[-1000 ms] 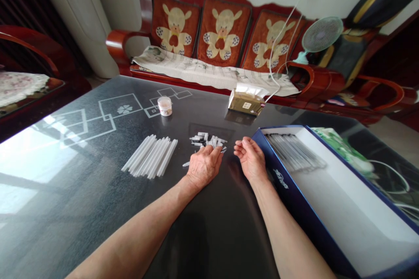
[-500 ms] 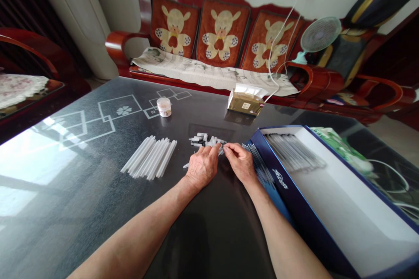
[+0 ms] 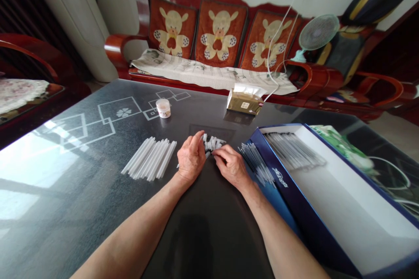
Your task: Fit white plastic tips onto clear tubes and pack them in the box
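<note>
A small pile of white and black pen parts [image 3: 214, 143] lies on the dark table between my hands. My left hand [image 3: 191, 157] is at the pile's left side with fingers curled in; what they hold, if anything, is hidden. A thin pale tip shows just left of that hand. My right hand [image 3: 231, 166] pinches with thumb and forefinger at the pile's near edge, where a small dark piece shows; its grip on it is unclear. White translucent pen barrels [image 3: 149, 159] lie side by side to the left. Thin pen refills [image 3: 258, 165] rest right of my right hand.
A long blue box [image 3: 330, 200] with a white inside stands at the right, holding a row of slim refills [image 3: 293, 150]. Farther back are a lidded tub [image 3: 163, 108] and a tissue pack [image 3: 245, 102]. A green-and-white bag [image 3: 342, 146] lies beyond the box.
My left hand has moved left, away from the right hand, and its fingers have curled upward. My right hand has shifted slightly left and nearer, uncovering more of the refills.
</note>
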### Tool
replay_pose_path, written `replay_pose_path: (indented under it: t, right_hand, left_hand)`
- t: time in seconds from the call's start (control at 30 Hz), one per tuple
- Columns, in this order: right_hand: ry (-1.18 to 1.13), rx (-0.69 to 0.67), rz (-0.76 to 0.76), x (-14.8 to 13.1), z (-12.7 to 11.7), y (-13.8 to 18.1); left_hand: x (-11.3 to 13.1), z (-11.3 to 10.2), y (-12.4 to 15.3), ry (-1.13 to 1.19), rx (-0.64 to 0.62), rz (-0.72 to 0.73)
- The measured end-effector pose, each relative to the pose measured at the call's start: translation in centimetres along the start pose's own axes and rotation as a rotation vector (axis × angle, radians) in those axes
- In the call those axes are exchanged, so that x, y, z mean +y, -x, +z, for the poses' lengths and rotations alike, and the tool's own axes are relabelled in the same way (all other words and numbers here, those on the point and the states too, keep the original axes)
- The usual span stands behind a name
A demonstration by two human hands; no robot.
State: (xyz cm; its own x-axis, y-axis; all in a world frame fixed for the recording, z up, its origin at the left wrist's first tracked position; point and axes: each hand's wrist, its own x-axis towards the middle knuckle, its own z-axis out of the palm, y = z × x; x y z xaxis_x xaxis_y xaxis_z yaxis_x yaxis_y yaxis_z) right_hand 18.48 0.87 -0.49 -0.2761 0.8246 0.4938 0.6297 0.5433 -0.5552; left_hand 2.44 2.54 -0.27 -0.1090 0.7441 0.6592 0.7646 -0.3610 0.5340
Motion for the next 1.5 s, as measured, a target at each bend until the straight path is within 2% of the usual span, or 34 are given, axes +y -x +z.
replay_pose_path:
  t: [0.2,0.4,0.8,0.93,1.07,1.2,1.5]
  right_hand:
    - [0.145,-0.110,0.032,-0.5,0.2,0.0]
    - [0.143,-0.070,0.039,-0.6,-0.3,0.0]
    - [0.124,-0.099,0.028,-0.4,0.1,0.0]
    - [0.016,0.069,0.078,0.0,0.1,-0.1]
    - [-0.293,0.193,0.311,0.4,-0.1,-0.3]
    - [-0.470,0.184,0.419,0.4,-0.2,-0.5]
    - [-0.475,0.137,0.376,0.3,0.1,-0.2]
  left_hand:
    - [0.0,0.3,0.3,0.002,-0.005,0.019]
    - [0.2,0.2,0.4,-0.041,-0.061,0.021]
    - [0.3,0.5,1.0,-0.067,-0.219,0.092]
    - [0.4,0.6,1.2,-0.038,-0.235,0.107]
    - [0.7,0.4,1.2,-0.064,-0.279,0.162]
    - [0.9,0.1,1.1,-0.106,-0.305,0.227]
    - [1.2,0.0,1.1,-0.138,-0.358,0.241]
